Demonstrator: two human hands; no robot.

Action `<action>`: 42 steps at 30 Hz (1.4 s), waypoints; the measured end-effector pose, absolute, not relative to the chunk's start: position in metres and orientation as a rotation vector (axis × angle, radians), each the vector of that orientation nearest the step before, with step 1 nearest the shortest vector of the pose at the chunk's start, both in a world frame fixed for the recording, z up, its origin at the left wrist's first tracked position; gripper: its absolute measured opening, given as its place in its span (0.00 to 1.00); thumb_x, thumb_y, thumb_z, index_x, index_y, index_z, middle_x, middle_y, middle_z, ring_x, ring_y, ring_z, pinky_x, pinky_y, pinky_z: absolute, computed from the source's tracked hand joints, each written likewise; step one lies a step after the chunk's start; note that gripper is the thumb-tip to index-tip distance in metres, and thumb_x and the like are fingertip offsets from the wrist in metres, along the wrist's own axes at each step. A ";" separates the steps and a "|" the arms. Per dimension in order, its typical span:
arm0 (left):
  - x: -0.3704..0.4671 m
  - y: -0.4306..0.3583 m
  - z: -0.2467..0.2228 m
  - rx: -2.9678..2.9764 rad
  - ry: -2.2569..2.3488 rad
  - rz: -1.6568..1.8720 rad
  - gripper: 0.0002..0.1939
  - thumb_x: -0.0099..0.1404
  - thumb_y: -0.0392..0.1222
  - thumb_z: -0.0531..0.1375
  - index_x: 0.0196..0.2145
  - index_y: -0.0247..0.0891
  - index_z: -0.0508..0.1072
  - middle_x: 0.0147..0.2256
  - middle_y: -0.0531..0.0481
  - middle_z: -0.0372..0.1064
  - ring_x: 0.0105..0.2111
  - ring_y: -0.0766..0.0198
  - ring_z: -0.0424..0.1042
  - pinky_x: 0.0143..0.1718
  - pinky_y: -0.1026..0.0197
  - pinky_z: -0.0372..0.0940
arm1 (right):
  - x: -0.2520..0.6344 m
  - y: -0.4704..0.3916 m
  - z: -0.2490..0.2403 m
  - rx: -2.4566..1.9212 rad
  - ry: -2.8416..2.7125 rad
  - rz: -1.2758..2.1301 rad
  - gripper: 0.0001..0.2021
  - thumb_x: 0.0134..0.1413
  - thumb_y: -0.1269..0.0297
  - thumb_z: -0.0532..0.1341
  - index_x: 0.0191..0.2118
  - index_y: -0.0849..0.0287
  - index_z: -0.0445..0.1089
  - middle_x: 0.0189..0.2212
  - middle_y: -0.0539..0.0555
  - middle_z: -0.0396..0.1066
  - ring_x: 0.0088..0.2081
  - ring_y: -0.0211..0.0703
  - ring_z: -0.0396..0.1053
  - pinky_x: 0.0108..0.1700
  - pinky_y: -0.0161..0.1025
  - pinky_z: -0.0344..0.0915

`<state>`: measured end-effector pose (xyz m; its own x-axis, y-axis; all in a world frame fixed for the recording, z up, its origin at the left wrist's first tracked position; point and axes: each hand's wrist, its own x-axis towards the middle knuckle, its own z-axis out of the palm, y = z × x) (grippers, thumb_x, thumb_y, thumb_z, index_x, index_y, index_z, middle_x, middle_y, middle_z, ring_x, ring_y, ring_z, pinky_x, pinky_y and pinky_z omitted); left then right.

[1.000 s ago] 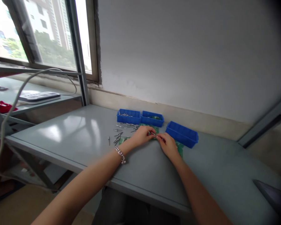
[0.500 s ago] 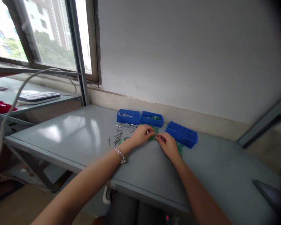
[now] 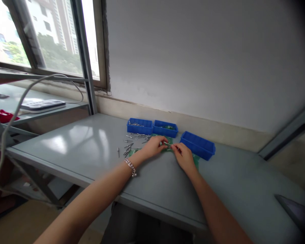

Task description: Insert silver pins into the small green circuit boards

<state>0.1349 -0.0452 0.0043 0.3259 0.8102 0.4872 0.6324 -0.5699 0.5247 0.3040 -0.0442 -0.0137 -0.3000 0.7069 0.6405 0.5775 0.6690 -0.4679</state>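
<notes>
My left hand [image 3: 154, 145] is closed in a pinch on a thin metal pin [image 3: 167, 144]. The right-hand end of this pin runs to the fingertips of my right hand [image 3: 183, 154], which are also pinched together. Beneath my hands lies green plastic film [image 3: 169, 139], with more green film [image 3: 196, 158] beside my right hand. Several loose metal pins [image 3: 127, 149], each with a thicker part and a thin stem, are scattered left of my left hand. My fingers hide part of the held pin.
Along the wall stand a blue bin [image 3: 139, 126] with small metal pieces, a second blue bin [image 3: 165, 128] with something green inside, and a third blue bin [image 3: 197, 145] near my right hand. A dark flat device [image 3: 293, 211] lies at the grey table's [image 3: 73, 145] right edge.
My right hand has moved slightly right, away from my left hand, and more of the metal pin shows between them. The bins and scattered pins have stayed put.
</notes>
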 end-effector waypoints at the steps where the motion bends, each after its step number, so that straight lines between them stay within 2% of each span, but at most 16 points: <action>1: 0.135 -0.045 0.004 2.356 1.305 1.081 0.10 0.55 0.37 0.57 0.37 0.35 0.69 0.33 0.50 0.68 0.27 0.69 0.63 0.32 0.66 0.58 | 0.304 -0.044 -0.014 -0.992 -1.995 0.188 0.15 0.55 0.58 0.48 0.28 0.59 0.66 0.24 0.54 0.64 0.27 0.41 0.61 0.30 0.36 0.56; 13: 0.130 -0.043 0.004 2.439 1.307 1.135 0.07 0.59 0.39 0.53 0.31 0.34 0.70 0.32 0.48 0.64 0.29 0.69 0.62 0.35 0.65 0.58 | 0.305 -0.043 -0.013 -1.015 -1.959 0.212 0.15 0.55 0.57 0.48 0.28 0.60 0.66 0.23 0.53 0.63 0.25 0.41 0.61 0.29 0.36 0.57; 20: 0.124 -0.038 0.011 2.390 1.346 1.215 0.08 0.60 0.39 0.53 0.30 0.33 0.70 0.29 0.49 0.65 0.28 0.69 0.62 0.34 0.65 0.59 | 0.307 -0.039 -0.016 -1.051 -1.880 0.243 0.16 0.53 0.55 0.48 0.33 0.61 0.66 0.27 0.55 0.66 0.26 0.42 0.62 0.30 0.37 0.59; 29: 0.064 -0.013 0.019 1.823 1.873 1.519 0.11 0.59 0.44 0.52 0.30 0.34 0.71 0.27 0.48 0.68 0.27 0.65 0.64 0.33 0.63 0.58 | 0.309 -0.038 -0.016 -1.068 -1.924 0.197 0.14 0.50 0.58 0.49 0.30 0.61 0.67 0.24 0.54 0.64 0.23 0.39 0.60 0.27 0.36 0.58; 34: 0.033 -0.010 0.012 1.481 2.255 1.560 0.13 0.60 0.45 0.50 0.33 0.35 0.70 0.30 0.45 0.68 0.31 0.60 0.66 0.34 0.62 0.58 | 0.311 -0.038 -0.018 -1.059 -1.928 0.207 0.13 0.49 0.59 0.49 0.31 0.60 0.67 0.24 0.53 0.65 0.23 0.39 0.60 0.27 0.36 0.58; 42: 0.020 -0.004 0.002 1.386 2.239 1.603 0.10 0.58 0.42 0.53 0.32 0.35 0.70 0.31 0.44 0.68 0.32 0.60 0.66 0.35 0.61 0.58 | 0.312 -0.037 -0.020 -1.078 -1.949 0.275 0.12 0.47 0.60 0.50 0.31 0.59 0.67 0.23 0.53 0.64 0.23 0.40 0.60 0.27 0.36 0.58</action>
<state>0.0198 -0.0039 0.0024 -0.5944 0.6830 0.4246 0.6220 0.0558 0.7810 0.3116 -0.0368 -0.0203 -0.2493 0.7728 0.5836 0.5815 0.6014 -0.5479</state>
